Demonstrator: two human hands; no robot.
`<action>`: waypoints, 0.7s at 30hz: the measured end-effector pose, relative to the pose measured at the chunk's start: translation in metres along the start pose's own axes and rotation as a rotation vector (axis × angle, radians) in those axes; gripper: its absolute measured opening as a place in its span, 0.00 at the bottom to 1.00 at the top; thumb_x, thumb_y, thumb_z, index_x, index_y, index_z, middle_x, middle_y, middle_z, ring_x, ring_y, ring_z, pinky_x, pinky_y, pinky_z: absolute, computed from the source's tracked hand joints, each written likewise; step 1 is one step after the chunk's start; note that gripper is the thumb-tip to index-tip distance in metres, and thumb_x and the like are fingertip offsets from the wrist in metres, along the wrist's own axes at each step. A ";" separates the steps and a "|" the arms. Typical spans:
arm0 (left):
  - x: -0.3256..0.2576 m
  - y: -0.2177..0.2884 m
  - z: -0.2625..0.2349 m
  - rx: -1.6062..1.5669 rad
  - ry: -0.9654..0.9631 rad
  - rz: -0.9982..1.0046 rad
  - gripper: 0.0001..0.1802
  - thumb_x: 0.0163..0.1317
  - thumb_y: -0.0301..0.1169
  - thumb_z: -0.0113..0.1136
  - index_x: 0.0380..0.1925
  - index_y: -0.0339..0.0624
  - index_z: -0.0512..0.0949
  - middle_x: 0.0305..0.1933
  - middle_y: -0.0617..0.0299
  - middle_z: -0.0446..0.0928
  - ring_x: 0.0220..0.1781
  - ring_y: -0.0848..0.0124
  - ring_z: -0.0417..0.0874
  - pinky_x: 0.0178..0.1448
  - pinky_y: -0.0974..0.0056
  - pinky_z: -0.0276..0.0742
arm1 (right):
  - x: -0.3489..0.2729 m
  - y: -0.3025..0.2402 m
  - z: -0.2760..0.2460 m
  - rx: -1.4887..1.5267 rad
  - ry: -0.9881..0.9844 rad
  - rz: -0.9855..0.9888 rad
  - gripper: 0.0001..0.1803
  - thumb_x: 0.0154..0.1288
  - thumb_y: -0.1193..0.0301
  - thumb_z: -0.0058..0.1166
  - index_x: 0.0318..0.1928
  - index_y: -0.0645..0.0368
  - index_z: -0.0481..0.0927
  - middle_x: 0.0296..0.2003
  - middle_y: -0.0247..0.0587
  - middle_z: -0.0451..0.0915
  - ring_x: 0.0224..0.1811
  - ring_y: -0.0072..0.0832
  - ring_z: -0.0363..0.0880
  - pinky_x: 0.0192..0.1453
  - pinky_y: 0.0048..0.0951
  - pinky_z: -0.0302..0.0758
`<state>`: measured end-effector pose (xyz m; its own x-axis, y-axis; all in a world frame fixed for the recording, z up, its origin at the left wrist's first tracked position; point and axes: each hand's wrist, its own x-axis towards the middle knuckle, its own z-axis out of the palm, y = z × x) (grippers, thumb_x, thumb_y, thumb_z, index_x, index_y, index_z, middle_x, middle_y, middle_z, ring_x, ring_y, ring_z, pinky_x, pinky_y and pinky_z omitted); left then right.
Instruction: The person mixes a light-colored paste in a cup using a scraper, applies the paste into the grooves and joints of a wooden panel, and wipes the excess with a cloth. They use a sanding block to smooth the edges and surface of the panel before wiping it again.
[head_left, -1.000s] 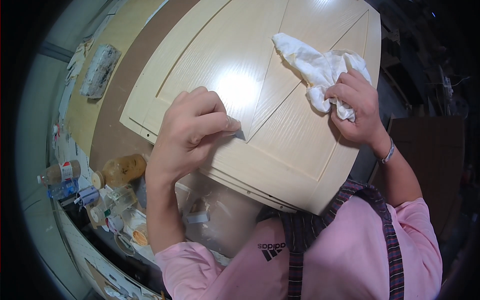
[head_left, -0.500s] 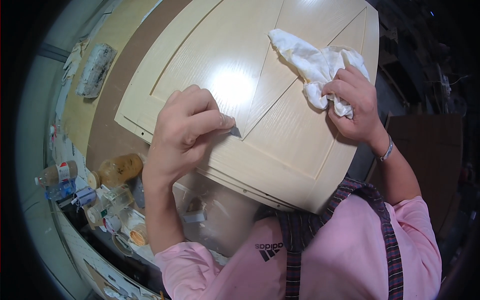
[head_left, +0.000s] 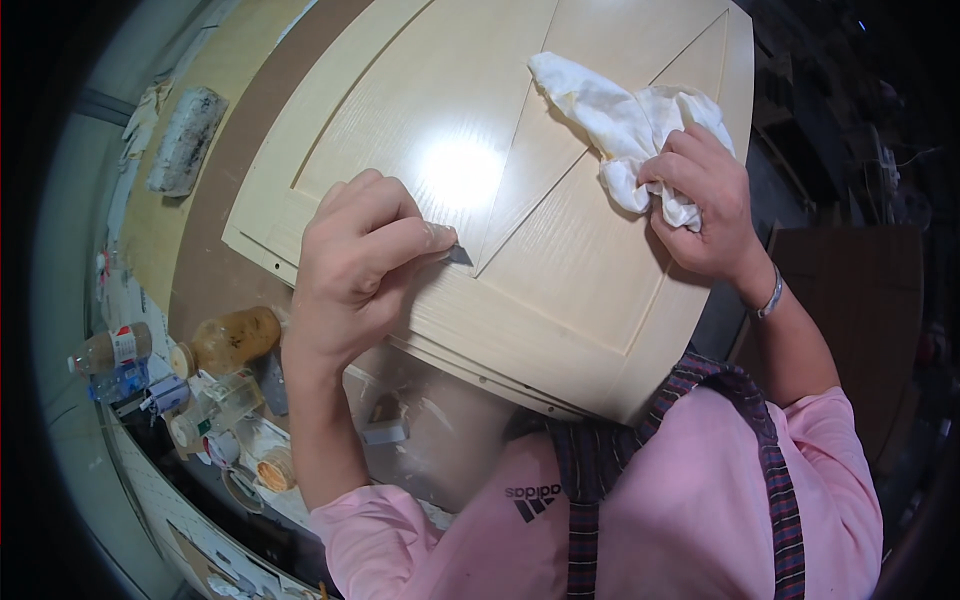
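A cream, wood-grained panel (head_left: 575, 290), probably a cabinet door, lies before me with grooves cut into its face. Two of these grooves meet in a point near its front. My left hand (head_left: 355, 260) is closed in a pinch on a small, thin dark blade (head_left: 460, 256), whose tip rests at or close to that meeting point. Farther right, my right hand (head_left: 705, 205) grips a crumpled white cloth (head_left: 600, 110) with yellowish stains. The cloth lies across the panel, one end spreading toward the far left. Fingers hide part of the blade.
On the left stand a jar of amber liquid (head_left: 235, 340), a plastic bottle (head_left: 110, 347), and an open round tub (head_left: 277, 468). A whitish, dark-speckled block (head_left: 188, 140) lies at the far left. Brown board (head_left: 215, 215) shows beneath the panel, and another brown board (head_left: 835, 310) is at right.
The whole scene sits slightly farther left in the picture. Blade and cloth stay in the same hands, with the blade still by the meeting grooves.
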<state>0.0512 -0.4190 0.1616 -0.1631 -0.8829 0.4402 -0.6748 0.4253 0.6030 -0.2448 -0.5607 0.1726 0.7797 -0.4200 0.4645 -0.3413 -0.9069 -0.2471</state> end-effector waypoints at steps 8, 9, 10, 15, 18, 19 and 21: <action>-0.001 0.006 0.002 0.116 0.157 0.027 0.11 0.43 0.19 0.67 0.31 0.39 0.84 0.27 0.60 0.74 0.32 0.62 0.75 0.37 0.60 0.66 | -0.001 0.004 0.000 -0.011 -0.009 -0.012 0.13 0.39 0.76 0.61 0.32 0.57 0.79 0.26 0.40 0.73 0.29 0.41 0.71 0.31 0.38 0.69; -0.004 0.008 -0.001 0.179 0.232 0.062 0.11 0.44 0.18 0.67 0.31 0.39 0.85 0.28 0.59 0.74 0.32 0.62 0.76 0.37 0.61 0.67 | -0.001 0.004 0.000 -0.002 -0.017 -0.003 0.13 0.39 0.76 0.60 0.32 0.57 0.79 0.26 0.41 0.73 0.29 0.42 0.71 0.31 0.38 0.69; -0.017 0.016 -0.005 0.115 0.328 -0.031 0.12 0.45 0.16 0.65 0.33 0.35 0.85 0.29 0.57 0.75 0.32 0.63 0.76 0.36 0.63 0.69 | 0.000 0.003 0.000 0.008 -0.025 0.003 0.14 0.39 0.77 0.60 0.32 0.57 0.79 0.27 0.41 0.73 0.29 0.43 0.71 0.31 0.38 0.69; -0.122 0.046 0.012 0.065 0.812 -0.517 0.08 0.62 0.16 0.59 0.39 0.34 0.84 0.36 0.57 0.77 0.37 0.73 0.75 0.42 0.70 0.71 | -0.001 -0.003 -0.002 0.064 -0.012 -0.027 0.16 0.41 0.83 0.56 0.35 0.61 0.79 0.28 0.46 0.71 0.33 0.46 0.72 0.37 0.38 0.69; -0.178 0.046 0.068 0.057 0.629 -0.903 0.10 0.61 0.18 0.59 0.41 0.36 0.84 0.37 0.58 0.78 0.42 0.71 0.77 0.49 0.68 0.73 | -0.003 -0.006 0.000 0.047 -0.023 -0.008 0.14 0.42 0.82 0.56 0.35 0.61 0.78 0.28 0.46 0.71 0.32 0.46 0.71 0.36 0.38 0.68; -0.193 0.045 0.083 0.030 0.532 -0.926 0.11 0.61 0.19 0.60 0.42 0.36 0.84 0.37 0.57 0.78 0.43 0.70 0.78 0.51 0.66 0.74 | -0.001 -0.007 0.001 0.042 -0.025 -0.006 0.14 0.42 0.81 0.57 0.34 0.60 0.78 0.28 0.46 0.72 0.31 0.47 0.71 0.35 0.39 0.68; -0.208 0.036 0.093 0.058 0.617 -0.957 0.13 0.60 0.21 0.61 0.45 0.37 0.83 0.41 0.57 0.79 0.47 0.68 0.79 0.55 0.64 0.74 | 0.001 -0.006 -0.001 0.047 -0.030 -0.013 0.13 0.43 0.82 0.57 0.34 0.61 0.77 0.28 0.46 0.71 0.32 0.46 0.71 0.35 0.38 0.68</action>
<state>-0.0057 -0.2387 0.0303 0.8077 -0.5845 0.0777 -0.3665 -0.3945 0.8426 -0.2429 -0.5558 0.1752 0.7995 -0.4065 0.4422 -0.3069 -0.9093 -0.2810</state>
